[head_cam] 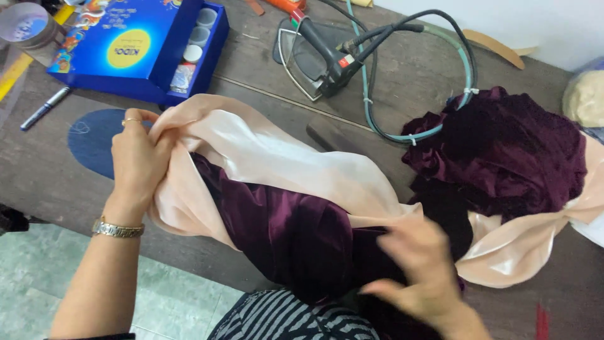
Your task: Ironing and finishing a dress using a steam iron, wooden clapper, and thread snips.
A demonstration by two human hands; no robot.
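Garment of dark purple velvet (296, 233) with peach satin lining (264, 157) lies bunched on the wooden table (402, 69), just below the steam iron (321, 56). Judgement: keep the lining pulled taut and feed velvet through evenly. Left hand (135, 157), left of the iron, is clenched on the lining edge. Right hand (421, 271) is blurred, fingers spread on the velvet; grasp unclear.

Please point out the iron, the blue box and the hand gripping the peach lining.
iron (314, 53): head view, on its black handle.
blue box (135, 47): head view, on its lid.
left hand (135, 157): head view, on its back.
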